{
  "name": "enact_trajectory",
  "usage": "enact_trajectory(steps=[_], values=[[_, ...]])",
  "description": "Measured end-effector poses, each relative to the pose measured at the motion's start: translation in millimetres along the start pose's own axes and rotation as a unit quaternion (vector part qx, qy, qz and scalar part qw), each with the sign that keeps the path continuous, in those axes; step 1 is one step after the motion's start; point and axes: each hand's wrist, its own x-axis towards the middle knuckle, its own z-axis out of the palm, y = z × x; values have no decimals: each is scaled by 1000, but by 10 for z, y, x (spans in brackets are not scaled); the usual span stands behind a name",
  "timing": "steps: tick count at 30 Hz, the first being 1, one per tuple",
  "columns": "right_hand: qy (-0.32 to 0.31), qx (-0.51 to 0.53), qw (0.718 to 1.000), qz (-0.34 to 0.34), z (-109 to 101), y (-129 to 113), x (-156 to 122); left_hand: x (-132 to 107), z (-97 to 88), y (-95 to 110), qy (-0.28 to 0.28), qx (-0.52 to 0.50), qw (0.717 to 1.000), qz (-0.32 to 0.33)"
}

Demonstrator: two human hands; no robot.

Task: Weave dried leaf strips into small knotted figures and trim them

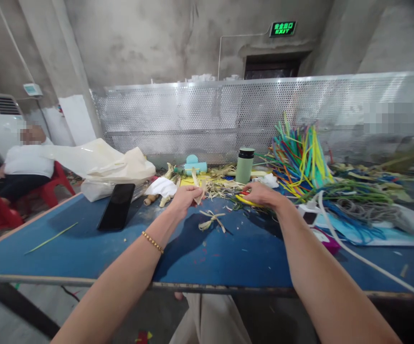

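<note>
On the blue counter [85, 248], the left hand [184, 197] is closed around a pale dried husk strip [200, 195], while the right hand [260, 195] pinches a yellow strip [245, 201]. A knotted husk piece [211, 220] lies just before them. Behind stand a closed green flask [245, 165], its contents hidden, and a bundle of coloured strips [300, 155]. A black phone [116, 206] lies at left beside a cream plastic bag [106, 165].
</note>
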Motion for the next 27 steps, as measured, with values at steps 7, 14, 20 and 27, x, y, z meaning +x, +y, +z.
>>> enact_trajectory(steps=[7,14,20,27], values=[[13,234,965,-122,-71,-211,-189,197,-30,-30,39,-18,999,16],[-30,179,973,-142,3,-377,-253,311,-104,-54,86,-41,995,35],[-25,183,966,-178,68,-375,-186,272,-54,-56,70,-25,997,30],[-16,215,961,-173,78,-397,-161,248,22,-96,30,13,998,49]])
